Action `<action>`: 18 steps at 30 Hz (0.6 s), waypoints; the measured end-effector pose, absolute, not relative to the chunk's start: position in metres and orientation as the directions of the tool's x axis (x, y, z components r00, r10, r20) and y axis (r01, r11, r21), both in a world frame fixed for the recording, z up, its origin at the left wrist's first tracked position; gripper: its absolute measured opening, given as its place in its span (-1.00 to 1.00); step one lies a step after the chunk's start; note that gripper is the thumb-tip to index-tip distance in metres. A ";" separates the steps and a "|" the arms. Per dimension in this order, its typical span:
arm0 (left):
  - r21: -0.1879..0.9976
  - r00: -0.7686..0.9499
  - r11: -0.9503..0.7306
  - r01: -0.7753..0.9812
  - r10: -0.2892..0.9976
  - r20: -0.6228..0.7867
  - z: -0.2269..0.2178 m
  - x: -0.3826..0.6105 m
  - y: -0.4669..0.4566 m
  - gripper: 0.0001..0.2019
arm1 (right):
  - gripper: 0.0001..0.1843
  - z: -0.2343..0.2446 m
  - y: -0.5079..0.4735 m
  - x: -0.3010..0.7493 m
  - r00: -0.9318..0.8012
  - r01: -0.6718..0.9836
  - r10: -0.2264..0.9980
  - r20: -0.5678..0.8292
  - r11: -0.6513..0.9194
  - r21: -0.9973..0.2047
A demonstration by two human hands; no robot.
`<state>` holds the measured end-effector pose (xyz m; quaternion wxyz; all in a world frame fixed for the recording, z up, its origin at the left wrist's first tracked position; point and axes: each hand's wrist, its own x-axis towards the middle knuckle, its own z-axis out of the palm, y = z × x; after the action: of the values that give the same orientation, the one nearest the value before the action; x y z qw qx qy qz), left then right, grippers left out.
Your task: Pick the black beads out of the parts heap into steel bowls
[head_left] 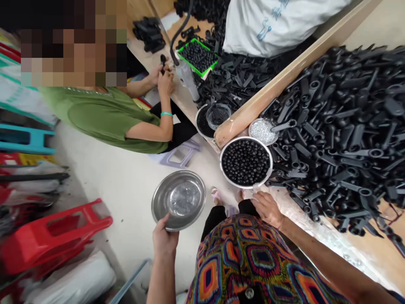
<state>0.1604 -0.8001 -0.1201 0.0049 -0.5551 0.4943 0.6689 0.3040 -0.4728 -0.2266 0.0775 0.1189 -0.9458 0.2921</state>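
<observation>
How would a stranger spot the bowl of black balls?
Find the big heap of black parts at picture right. At its left edge, beyond the wearer's right hand, sits a silver-rimmed bowl. Black balls fill it; the smaller bowl beside it holds silvery pieces.

From my remote seat I can read no text with certainty. At one o'clock, the white sack (243, 31) bears blue marks (265, 29) that look like characters. They run in a slanting row, climbing rightward toward the top edge of my view. The lowest mark is the largest and boldest; the upper ones are smaller to my eye, and I cannot make out any of them. Between nine and ten o'clock, close to the left edge, a white bag (22, 95) carries faint green marks (15, 80). They are too blurred for me to tell whether they are lettering or only pattern.
</observation>
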 end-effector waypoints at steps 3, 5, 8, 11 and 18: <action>0.638 -0.394 -0.510 -0.578 -0.510 -0.765 -0.134 0.149 -0.819 -0.86 | -0.59 -0.251 -0.474 0.320 -0.997 -0.079 -0.072 0.033 0.929 -0.360; 0.631 -0.399 -0.502 -0.592 -0.498 -0.770 -0.144 0.141 -0.833 -0.87 | -0.47 -0.267 -0.478 0.327 -0.999 0.019 0.008 -0.053 0.977 -0.214; 0.601 -0.385 -0.494 -0.628 -0.475 -0.792 -0.157 0.130 -0.862 -0.87 | -0.45 -0.284 -0.482 0.334 -0.995 0.043 0.039 -0.087 0.998 -0.046; 0.565 -0.345 -0.494 -0.661 -0.468 -0.813 -0.172 0.126 -0.896 -0.88 | -0.47 -0.290 -0.483 0.337 -0.995 0.033 0.036 -0.097 0.999 0.033; 0.502 -0.293 -0.476 -0.722 -0.448 -0.845 -0.194 0.119 -0.939 -0.86 | -0.42 -0.294 -0.483 0.339 -0.997 0.057 0.062 -0.052 0.995 0.082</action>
<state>0.1190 -0.9393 -0.1943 0.1087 -0.5847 0.5000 0.6296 0.3394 -0.4827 -0.2937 -0.0274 -0.0299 -0.9984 -0.0405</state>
